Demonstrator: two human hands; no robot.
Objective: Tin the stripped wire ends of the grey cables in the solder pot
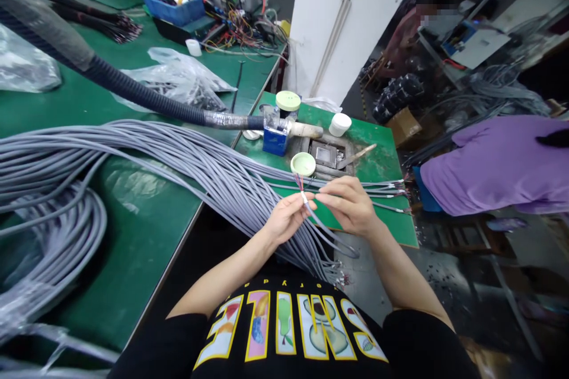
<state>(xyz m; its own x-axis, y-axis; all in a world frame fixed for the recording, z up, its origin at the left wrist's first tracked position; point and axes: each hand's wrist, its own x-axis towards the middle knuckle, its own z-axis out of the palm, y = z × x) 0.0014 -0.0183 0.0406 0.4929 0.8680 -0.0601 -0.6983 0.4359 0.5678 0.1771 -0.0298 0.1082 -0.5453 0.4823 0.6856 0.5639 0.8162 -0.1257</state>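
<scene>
My left hand (287,217) and my right hand (349,204) meet above the gap between two green benches. Both pinch one thin grey cable (320,226) near its stripped end, where short coloured wires (298,181) fan upward. The cable loops down to the right below my hands. A thick bundle of the same grey cables (178,154) runs from the left bench under my left wrist. Just beyond my fingers sits a small pale green dish (303,163).
A metal solder pot (326,154) sits on the far bench with a brush (357,156), a blue box (274,140) and white and green-lidded jars. A black corrugated hose (133,90) crosses the left bench. A person in purple (498,163) bends at right.
</scene>
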